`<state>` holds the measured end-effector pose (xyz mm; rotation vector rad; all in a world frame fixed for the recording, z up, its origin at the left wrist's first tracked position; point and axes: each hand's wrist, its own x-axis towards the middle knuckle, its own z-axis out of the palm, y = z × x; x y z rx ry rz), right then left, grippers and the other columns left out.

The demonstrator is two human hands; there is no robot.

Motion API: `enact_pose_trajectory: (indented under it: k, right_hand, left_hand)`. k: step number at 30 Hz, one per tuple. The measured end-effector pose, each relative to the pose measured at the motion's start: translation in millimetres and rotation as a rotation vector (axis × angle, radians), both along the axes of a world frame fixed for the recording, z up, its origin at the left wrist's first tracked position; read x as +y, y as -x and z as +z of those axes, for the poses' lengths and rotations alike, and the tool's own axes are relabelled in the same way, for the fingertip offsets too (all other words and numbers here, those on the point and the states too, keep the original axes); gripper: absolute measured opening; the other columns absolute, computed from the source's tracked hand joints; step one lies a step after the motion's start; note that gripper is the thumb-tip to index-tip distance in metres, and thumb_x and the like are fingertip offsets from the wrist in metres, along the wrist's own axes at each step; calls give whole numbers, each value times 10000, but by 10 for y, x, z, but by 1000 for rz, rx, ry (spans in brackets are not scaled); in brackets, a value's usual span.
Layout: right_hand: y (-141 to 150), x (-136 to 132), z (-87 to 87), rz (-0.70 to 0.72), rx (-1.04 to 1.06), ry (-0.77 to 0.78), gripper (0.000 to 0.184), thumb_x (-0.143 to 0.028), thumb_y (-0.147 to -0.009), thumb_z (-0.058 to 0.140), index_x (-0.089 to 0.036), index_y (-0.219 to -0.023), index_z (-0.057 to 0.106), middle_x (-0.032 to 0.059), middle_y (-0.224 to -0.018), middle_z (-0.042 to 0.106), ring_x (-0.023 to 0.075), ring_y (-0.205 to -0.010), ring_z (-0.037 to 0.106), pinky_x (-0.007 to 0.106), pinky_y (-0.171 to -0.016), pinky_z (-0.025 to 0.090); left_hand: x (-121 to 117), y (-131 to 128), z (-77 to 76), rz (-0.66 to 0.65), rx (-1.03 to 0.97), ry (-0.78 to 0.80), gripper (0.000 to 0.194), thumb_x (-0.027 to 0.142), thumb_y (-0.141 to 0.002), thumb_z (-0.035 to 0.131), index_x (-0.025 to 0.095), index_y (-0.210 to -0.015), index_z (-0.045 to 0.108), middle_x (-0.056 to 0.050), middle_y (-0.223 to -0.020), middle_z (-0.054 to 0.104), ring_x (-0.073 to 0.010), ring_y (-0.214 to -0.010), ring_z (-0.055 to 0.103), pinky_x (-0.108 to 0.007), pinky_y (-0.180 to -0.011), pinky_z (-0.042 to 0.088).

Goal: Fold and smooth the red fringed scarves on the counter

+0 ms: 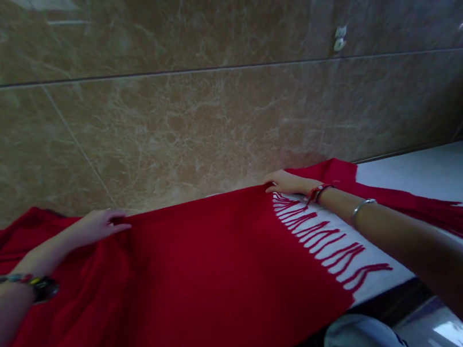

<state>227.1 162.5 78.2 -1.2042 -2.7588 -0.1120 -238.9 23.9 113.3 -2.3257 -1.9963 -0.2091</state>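
Note:
A red fringed scarf [212, 275] lies spread flat on a white surface, its tasselled end towards the right. My left hand [102, 224] pinches its far edge near the wall, where the cloth to the left is bunched in loose folds. At the far right corner, just above the fringe [316, 233], my right hand [287, 182] has its fingers closed on the same edge. Behind the right wrist, another red fringed piece [419, 209] lies on the surface; whether it belongs to the same scarf is hidden.
A brown marble-tiled wall [190, 127] runs along the back of the white surface [427, 173]. A small white fitting [340, 39] sits on the wall at upper right. The surface's dark front edge [410, 294] is near my body, with part of a knee [361, 340] below it.

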Motion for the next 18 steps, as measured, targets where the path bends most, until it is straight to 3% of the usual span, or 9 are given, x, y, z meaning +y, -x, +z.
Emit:
enact_pose_trajectory:
  k: [5, 9, 12, 14, 17, 18]
  right_hand:
    - [-377, -704, 277, 203, 67, 51, 215, -210, -784, 492, -136, -903, 654, 75, -876, 656, 167, -801, 590, 254, -734, 435]
    - [-591, -1236, 220, 304, -26, 313, 198, -184, -764, 497, -165, -858, 670, 51, -841, 669, 148, -776, 602, 237, -726, 433]
    - [-597, -1376, 87, 291, -128, 539, 178, -234, -724, 566, -182, -845, 685, 28, -811, 684, 147, -731, 613, 220, -679, 437]
    - [-509, -1326, 1, 263, -126, 578, 217, -310, -746, 556, -185, -868, 684, 23, -818, 685, 148, -723, 611, 221, -665, 437]
    - [-296, -1135, -136, 155, -48, 353, 295, -327, -822, 456, -160, -955, 658, 68, -912, 667, 172, -803, 597, 257, -729, 428]
    - [-225, -1064, -189, 122, -41, 267, 301, -305, -824, 456, -141, -997, 640, 96, -969, 648, 187, -856, 585, 272, -763, 420]
  left_hand:
    - [-588, -204, 280, -14, 116, 247, 393, 433, -743, 487, 126, -946, 623, -2, -922, 657, -136, -844, 567, -198, -792, 374]
    - [-1073, -471, 207, -18, 67, 603, 307, 391, -696, 527, 189, -891, 652, 19, -854, 661, -136, -784, 577, -168, -708, 397]
    - [-1157, -698, 71, -22, -65, 841, 341, 365, -685, 518, 197, -957, 635, 4, -821, 658, -150, -751, 586, -182, -657, 416]
    - [-1028, -852, -31, -95, -136, 794, 369, 401, -735, 436, 178, -960, 625, -25, -871, 653, -163, -804, 584, -207, -712, 421]
    - [-695, -1038, -232, -181, -100, 484, 392, 400, -757, 385, 156, -976, 598, -72, -1019, 611, -184, -929, 544, -246, -819, 388]
    - [-589, -1075, -312, -199, -81, 444, 399, 407, -751, 394, 152, -993, 583, -83, -1030, 600, -188, -926, 539, -251, -808, 392]
